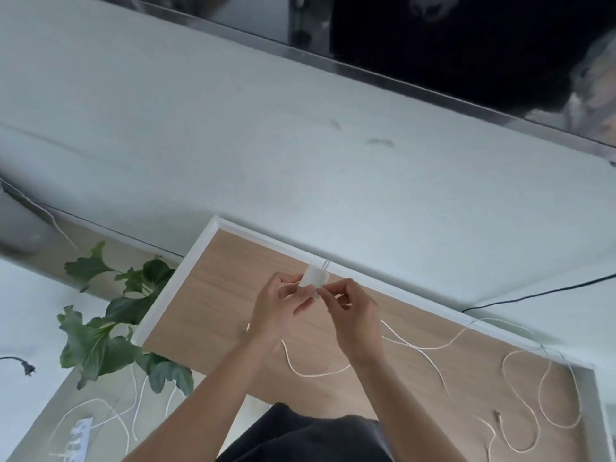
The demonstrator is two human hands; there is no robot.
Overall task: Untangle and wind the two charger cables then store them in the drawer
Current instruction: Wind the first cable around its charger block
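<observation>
"Working up from the bottom of the frame, what are the hands doing?"

"The left hand (276, 308) grips a small white plastic charger block (313, 278), metal prongs pointing away. The right hand (353, 315) has its fingers (328, 295) pinched at the block's near edge."

"And the cables?"

"The thin white charger cables (313, 374) lie slack in loops on the wood-grain drawer with a white rim (200, 261), trailing toward the lower right. That's the right hand's side, so it probably gathers them."

"Farther off?"

"A smooth, pale surface (233, 128)."
</observation>
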